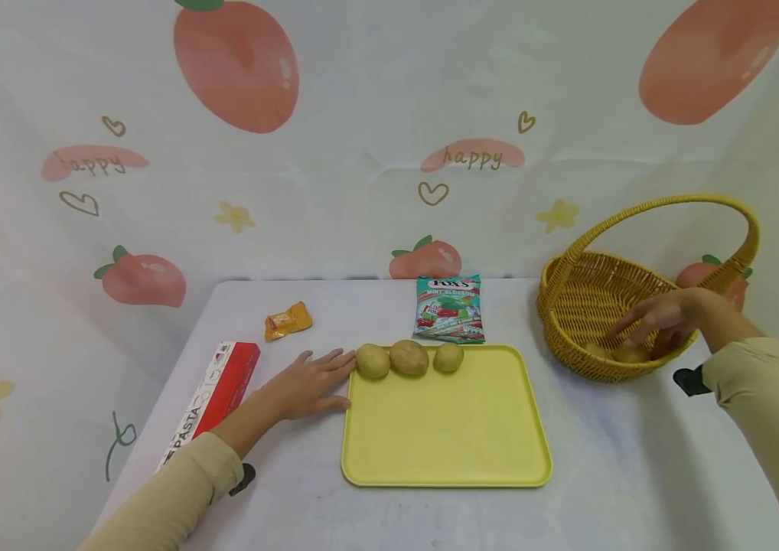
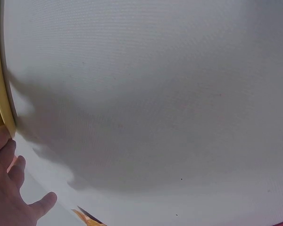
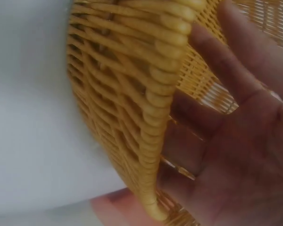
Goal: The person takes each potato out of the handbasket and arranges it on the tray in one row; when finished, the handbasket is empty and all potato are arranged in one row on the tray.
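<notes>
Over to the left hand point(image 1: 310, 385), spread wide! Just right of it, on the tray point(image 1: 448, 436), three potatoes point(image 1: 409, 358): likely firm, best cupped round the middle. Across to the right hand point(image 1: 668, 314), inside the basket point(image 1: 572, 353) over more potatoes point(image 1: 632, 354); can't tell whether gripping. White bench point(image 1: 585, 451) beneath, fruit-print cloth point(image 1: 334, 191) beyond.

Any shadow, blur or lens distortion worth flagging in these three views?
Head: soft shadow on the white table beside the right sleeve; left wrist: broad shadow beside the left hand, and the edge of the yellow tray bows, likely lens distortion; right wrist: the right hand and wicker basket look slightly blurred.
</notes>
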Available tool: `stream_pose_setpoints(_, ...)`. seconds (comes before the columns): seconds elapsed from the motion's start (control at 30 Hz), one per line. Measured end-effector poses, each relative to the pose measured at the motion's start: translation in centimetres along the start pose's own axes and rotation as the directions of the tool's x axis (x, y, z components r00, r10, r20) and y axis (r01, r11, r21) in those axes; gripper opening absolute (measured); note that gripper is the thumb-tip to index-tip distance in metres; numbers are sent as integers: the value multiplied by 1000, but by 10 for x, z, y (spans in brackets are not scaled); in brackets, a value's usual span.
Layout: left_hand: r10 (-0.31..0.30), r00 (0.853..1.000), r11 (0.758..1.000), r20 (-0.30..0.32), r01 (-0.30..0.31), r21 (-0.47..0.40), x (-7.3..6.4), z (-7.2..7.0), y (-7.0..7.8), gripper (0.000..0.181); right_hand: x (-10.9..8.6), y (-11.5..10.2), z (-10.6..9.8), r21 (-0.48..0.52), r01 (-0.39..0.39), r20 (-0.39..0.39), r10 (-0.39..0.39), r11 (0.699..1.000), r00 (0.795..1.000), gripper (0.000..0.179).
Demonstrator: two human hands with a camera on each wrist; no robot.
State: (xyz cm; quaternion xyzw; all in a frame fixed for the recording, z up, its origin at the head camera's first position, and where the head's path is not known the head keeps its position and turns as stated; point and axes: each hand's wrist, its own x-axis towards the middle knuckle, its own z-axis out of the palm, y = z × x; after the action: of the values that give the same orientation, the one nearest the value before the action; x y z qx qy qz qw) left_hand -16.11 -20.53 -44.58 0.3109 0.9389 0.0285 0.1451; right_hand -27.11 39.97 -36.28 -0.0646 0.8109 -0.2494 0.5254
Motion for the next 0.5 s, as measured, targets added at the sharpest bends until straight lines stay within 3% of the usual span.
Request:
stream_pose_setpoints(0.3,-1,1000,1000,2,1,-5,0,-1,0,79,5,-3,7,29,-25,-23,26,999,999,58)
stream_pose_setpoints(0.5,10,1000,1000,4,-10,-9,0,0,0,78,10,-2,14,114,-33,18,31,993,999,58)
